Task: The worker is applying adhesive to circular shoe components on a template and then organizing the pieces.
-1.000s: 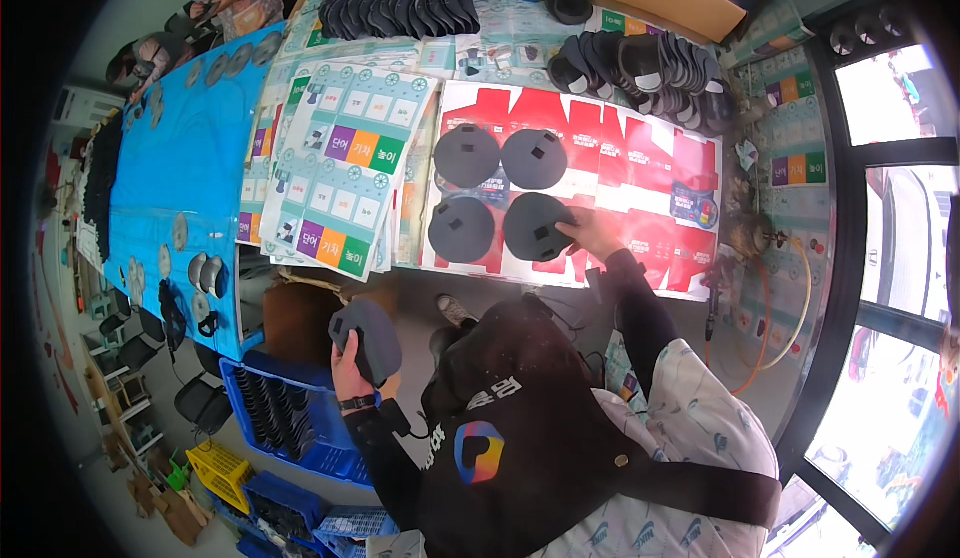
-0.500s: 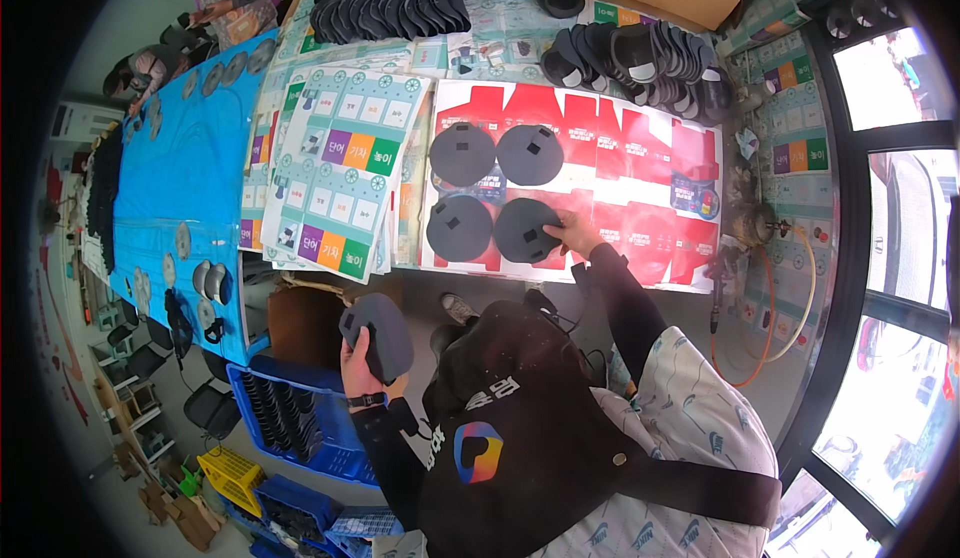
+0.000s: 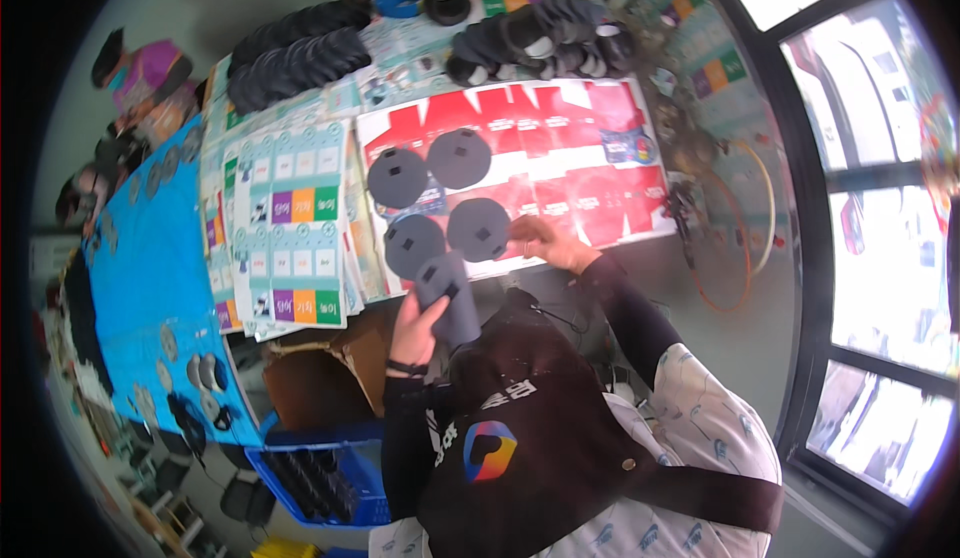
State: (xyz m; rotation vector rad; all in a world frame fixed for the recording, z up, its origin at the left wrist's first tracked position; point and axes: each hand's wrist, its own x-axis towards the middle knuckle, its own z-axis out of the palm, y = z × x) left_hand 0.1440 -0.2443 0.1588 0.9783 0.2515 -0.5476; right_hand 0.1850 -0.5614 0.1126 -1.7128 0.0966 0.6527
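Several dark grey round pads lie on the red and white printed sheet [image 3: 560, 193], each with a small black square on it. They form two rows, with a far-left pad [image 3: 390, 190], a far-right pad [image 3: 460, 173], a near-left pad [image 3: 405, 258] and a near-right pad [image 3: 468, 243]. My left hand [image 3: 413, 336] is closed round a thick stack of the same grey pads [image 3: 455, 313], tilted at the table's front edge and overlapping the near-left pad in view. Beside the near-right pad, my right hand [image 3: 555, 246] has its fingers stretched out and holds nothing visible.
Rows of dark curved pieces [image 3: 300, 63] and more dark pieces [image 3: 540, 43] line the table's back. Printed sheets [image 3: 285, 258] are piled at left, beside a blue-covered table [image 3: 150, 278]. Below stand a brown box [image 3: 315, 388] and a blue crate [image 3: 370, 483]. Two people work far left.
My left hand has brought the pad stack up and right to the table's front edge. My right hand has let go of the near-right pad and drawn slightly away. The whole view has shifted.
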